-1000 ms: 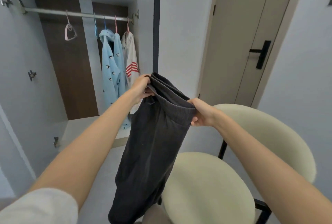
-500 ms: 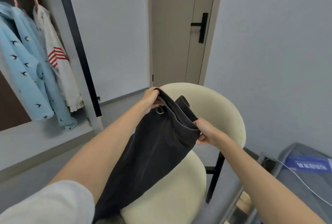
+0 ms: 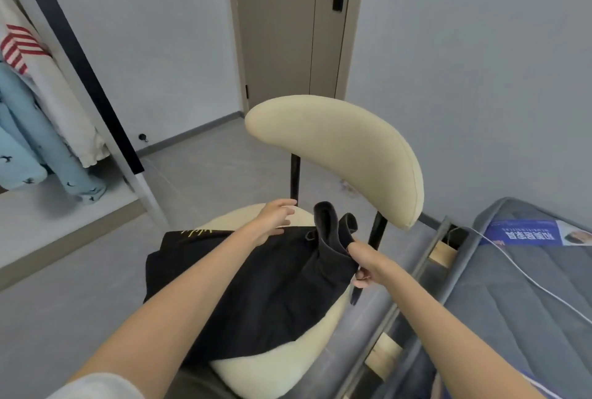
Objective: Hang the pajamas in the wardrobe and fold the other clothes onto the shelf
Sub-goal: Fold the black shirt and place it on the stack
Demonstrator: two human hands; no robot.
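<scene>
One dark garment (image 3: 275, 286) on padded cream chair (image 3: 346, 148) | right hand (image 3: 365, 265) pinches it — left hand (image 3: 275, 219) loose-fingered

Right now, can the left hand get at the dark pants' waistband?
Probably yes. The left hand is open, holding nothing, just beside the raised waistband with nothing between them; the right hand grips only its far side.

A blue label (image 3: 525, 232) sits on the grey mattress (image 3: 528, 296) at the right. It carries large white Chinese characters, upside down from this view and too blurred to read, and the smaller print beside them is also illegible. A thin yellow print (image 3: 197, 232) marks the far left edge of the black garment (image 3: 166, 265) on the chair. Whether it is lettering cannot be told.
</scene>
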